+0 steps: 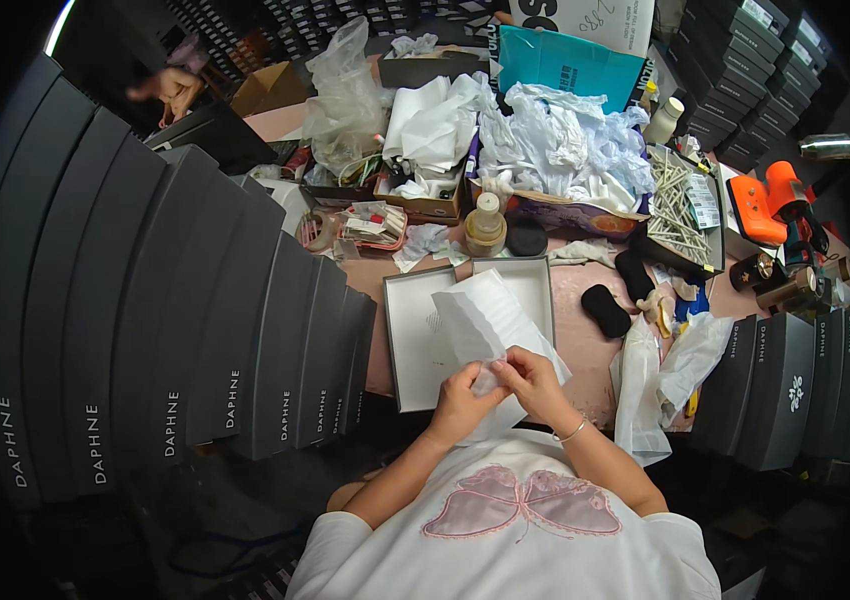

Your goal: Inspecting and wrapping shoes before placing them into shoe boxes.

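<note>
A white sheet of tissue paper [485,312] is pinched between both my hands, in front of my shirt. My left hand [463,402] is closed on its near part, fingertips bunched. Beside it, my right hand [535,382] is closed on the same paper, thumb and fingers pressed together; the fingertips of the two hands almost meet. Under the paper lies an open grey-rimmed shoe box [407,345], white inside, its two halves side by side. The paper covers much of it, so I cannot tell what lies beneath.
Dark shoe boxes stand in tall rows at left [200,300] and right [783,390]. Behind are a carton of crumpled tissue [565,140], a pump bottle [486,228], a box of paper sticks [683,205] and an orange tool [757,210]. Black pads [605,312] and white wrappers [680,360] lie right.
</note>
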Motion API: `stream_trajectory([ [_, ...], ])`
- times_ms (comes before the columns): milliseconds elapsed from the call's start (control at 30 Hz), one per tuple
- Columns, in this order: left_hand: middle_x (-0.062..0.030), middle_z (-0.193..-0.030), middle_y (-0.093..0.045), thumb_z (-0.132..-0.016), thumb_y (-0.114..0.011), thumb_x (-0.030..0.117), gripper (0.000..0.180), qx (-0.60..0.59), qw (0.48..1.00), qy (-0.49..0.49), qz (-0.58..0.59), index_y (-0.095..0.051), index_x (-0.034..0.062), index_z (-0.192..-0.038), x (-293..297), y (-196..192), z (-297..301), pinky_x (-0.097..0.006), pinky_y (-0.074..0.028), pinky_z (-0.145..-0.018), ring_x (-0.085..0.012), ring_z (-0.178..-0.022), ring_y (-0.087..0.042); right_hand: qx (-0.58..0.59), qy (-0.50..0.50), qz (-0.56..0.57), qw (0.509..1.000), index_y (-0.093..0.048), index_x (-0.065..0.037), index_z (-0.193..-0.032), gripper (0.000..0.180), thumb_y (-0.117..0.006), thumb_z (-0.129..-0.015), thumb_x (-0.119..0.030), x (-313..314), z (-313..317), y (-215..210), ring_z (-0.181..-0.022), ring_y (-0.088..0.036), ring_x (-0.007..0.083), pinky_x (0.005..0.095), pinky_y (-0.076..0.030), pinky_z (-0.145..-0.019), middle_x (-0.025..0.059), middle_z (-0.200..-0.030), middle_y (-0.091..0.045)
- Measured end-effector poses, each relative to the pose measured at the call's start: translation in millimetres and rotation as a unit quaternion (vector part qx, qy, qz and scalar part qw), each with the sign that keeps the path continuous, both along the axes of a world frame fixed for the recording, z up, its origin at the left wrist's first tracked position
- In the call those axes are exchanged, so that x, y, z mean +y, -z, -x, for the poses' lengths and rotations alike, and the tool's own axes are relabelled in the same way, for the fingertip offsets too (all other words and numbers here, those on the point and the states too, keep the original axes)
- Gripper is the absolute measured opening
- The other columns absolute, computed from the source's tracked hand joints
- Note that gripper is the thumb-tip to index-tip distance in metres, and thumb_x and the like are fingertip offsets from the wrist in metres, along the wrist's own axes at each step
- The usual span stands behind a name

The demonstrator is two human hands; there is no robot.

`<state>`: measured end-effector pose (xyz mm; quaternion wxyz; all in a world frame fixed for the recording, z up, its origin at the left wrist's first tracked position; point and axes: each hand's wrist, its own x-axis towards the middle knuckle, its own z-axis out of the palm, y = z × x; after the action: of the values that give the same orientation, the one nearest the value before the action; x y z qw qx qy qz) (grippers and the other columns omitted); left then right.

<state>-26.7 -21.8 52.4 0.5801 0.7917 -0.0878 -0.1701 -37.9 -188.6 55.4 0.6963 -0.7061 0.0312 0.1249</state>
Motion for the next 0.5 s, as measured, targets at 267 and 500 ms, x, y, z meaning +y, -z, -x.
stream_trajectory([
  [267,0.0004,-0.087,-0.064,-0.094,-0.057,0.016,0.013,0.328,0.869,-0.097,0.358,-0.064,0.0056,-0.099,19.0,20.6,12.0,-0.024,-0.049,-0.071,-0.0082,-0.077,-0.059,0.108,0.079,-0.152,0.979,-0.063,-0.001,-0.096,0.028,-0.051,-0.098,-0.026,-24.4,16.6,6.5,-0.072,-0.061,0.0093,0.0252,-0.054,-0.067,0.0008,-0.085,-0.063],
  [500,-0.0026,-0.089,-0.063,-0.098,-0.051,0.023,0.024,0.165,0.944,-0.247,0.142,-0.06,0.0009,-0.096,133.9,78.2,-37.2,-0.028,-0.047,-0.072,-0.011,-0.083,-0.059,0.054,0.258,0.11,0.958,-0.057,-0.006,-0.083,0.028,-0.049,-0.098,-0.029,-201.5,5.1,23.9,-0.059,-0.052,0.0048,0.0234,-0.046,-0.053,-0.0039,-0.068,-0.053],
])
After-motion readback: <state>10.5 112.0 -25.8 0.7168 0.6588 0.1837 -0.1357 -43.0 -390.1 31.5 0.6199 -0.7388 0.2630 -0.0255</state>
